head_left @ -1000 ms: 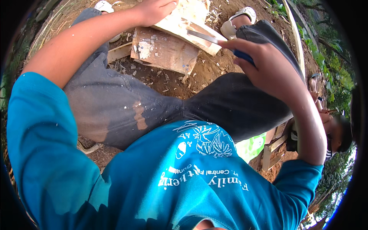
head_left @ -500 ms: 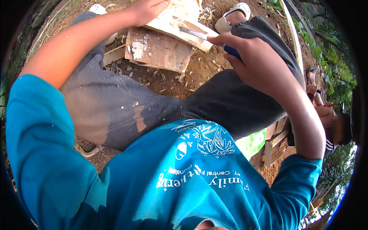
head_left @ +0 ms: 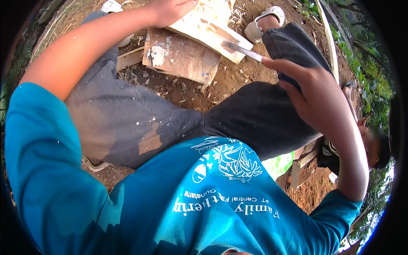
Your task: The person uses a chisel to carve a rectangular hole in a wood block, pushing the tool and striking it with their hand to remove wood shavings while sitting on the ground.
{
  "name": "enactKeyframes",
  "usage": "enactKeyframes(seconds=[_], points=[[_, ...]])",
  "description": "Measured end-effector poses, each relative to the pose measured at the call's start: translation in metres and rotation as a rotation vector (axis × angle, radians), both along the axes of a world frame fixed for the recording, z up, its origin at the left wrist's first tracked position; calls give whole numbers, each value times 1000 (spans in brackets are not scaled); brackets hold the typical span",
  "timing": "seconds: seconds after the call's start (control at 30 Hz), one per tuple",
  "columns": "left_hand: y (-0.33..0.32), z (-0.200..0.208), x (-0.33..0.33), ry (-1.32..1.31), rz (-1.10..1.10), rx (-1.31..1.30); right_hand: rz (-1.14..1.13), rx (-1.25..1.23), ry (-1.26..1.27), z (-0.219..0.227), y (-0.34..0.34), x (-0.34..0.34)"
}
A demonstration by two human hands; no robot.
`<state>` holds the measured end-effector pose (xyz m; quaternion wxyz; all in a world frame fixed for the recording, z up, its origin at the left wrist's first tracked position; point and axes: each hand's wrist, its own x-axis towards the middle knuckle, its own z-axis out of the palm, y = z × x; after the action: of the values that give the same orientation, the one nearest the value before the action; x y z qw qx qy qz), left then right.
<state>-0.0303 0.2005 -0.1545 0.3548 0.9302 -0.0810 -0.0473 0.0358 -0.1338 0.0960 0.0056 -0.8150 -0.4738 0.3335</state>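
In my right hand (head_left: 316,87) is a chisel (head_left: 244,50) with a long metal blade and a dark blue handle, my fingers closed round the handle. Its blade points up and left, the tip over the right end of a pale, carved piece of wood (head_left: 204,33). My left hand (head_left: 170,12), at the top edge of the view, presses on the left part of that wood with its fingers bent; the fingertips are partly hidden. Under the pale wood lies a wider reddish-brown wooden block (head_left: 182,57).
Wood chips (head_left: 182,87) litter the brown soil between my legs. My feet in white clogs (head_left: 255,29) stand on either side of the block. A light green bag (head_left: 278,165) lies by my right thigh. Another person (head_left: 369,146) sits at the far right, near green plants.
My right hand has drawn back down and to the right with the chisel, its blade sliding toward the wood's right end. The left hand stays on the wood.
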Motion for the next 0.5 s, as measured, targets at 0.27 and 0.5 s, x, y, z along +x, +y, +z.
enactKeyframes(seconds=[0.27,0.5], points=[[4,-4,5,-93,-62,-19,-39,-88,7,18,15,1],[-5,20,5,46,-20,-16,-49,-54,22,19,17,1]])
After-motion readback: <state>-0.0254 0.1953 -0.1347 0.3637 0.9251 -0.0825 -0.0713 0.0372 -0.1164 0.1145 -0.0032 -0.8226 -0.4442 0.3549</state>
